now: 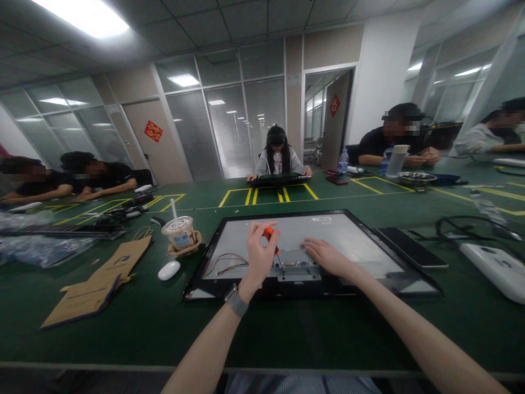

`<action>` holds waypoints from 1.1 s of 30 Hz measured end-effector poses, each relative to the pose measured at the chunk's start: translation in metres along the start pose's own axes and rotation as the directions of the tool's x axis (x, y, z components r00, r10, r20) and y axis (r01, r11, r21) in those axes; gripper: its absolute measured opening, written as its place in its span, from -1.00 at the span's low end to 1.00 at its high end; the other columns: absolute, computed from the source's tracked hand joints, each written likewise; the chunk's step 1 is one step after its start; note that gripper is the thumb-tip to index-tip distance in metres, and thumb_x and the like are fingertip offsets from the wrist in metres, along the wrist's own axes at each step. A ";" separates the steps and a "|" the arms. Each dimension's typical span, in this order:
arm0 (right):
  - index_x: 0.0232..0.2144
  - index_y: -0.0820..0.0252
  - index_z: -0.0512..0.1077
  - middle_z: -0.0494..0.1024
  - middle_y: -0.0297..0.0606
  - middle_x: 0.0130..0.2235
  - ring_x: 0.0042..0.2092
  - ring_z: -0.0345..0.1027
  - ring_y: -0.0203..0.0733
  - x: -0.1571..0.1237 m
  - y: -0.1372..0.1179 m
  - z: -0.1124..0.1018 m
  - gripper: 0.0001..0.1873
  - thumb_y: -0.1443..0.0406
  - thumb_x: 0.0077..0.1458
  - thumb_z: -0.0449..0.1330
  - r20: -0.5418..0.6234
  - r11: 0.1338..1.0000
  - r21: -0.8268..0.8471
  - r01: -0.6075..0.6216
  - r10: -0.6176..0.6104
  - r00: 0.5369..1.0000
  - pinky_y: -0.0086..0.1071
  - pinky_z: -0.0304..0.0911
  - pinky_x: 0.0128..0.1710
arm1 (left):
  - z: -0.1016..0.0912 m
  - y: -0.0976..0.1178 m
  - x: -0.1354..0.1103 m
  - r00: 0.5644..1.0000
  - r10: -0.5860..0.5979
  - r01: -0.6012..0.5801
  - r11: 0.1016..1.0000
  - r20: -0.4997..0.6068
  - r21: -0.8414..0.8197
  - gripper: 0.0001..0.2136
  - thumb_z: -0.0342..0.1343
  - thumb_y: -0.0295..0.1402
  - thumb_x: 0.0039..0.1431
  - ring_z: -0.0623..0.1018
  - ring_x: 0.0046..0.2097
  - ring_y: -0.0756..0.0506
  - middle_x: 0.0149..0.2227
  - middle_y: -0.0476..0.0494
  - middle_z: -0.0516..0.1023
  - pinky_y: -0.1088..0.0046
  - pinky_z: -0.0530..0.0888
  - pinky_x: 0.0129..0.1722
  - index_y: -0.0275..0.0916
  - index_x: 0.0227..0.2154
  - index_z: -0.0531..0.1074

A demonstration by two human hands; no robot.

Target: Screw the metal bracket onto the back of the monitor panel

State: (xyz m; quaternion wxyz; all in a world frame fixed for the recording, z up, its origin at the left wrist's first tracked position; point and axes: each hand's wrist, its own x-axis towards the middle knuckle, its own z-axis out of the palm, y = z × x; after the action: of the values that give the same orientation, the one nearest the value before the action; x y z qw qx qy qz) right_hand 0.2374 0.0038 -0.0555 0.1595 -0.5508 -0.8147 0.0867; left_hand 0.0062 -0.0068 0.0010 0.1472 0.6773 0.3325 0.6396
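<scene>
A flat monitor panel lies back side up before me, its black frame around a pale metal sheet. My left hand, with a watch on the wrist, is closed on an orange and black screwdriver. The screwdriver's shaft points down at a metal bracket with ports near the panel's front edge. My right hand rests flat with fingers stretched out on the panel, just right of the bracket. Thin coloured cables lie on the panel's left part.
Left of the panel are a drink cup with a straw, a white mouse and a brown paper bag. To the right lie a dark slab and a white device. Several people sit around the green table.
</scene>
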 end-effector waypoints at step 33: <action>0.17 0.22 0.39 0.37 -0.01 0.26 0.31 0.17 0.08 0.000 0.005 0.004 -0.40 0.09 0.37 -0.25 -0.016 1.000 0.009 -0.005 0.006 1.000 0.09 0.00 0.29 | -0.001 0.004 -0.002 0.999 0.031 -0.030 0.999 -0.030 0.010 -0.86 0.15 -0.27 0.23 0.42 -0.30 -0.04 -0.34 -0.04 0.35 0.41 0.41 -0.20 -0.19 -0.27 0.54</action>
State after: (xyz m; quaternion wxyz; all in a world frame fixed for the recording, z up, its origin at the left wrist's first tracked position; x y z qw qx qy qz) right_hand 0.2401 0.0056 -0.0604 0.1682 -0.5529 -0.8115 0.0866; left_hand 0.0066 -0.0111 0.0020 0.1293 0.6733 0.3272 0.6503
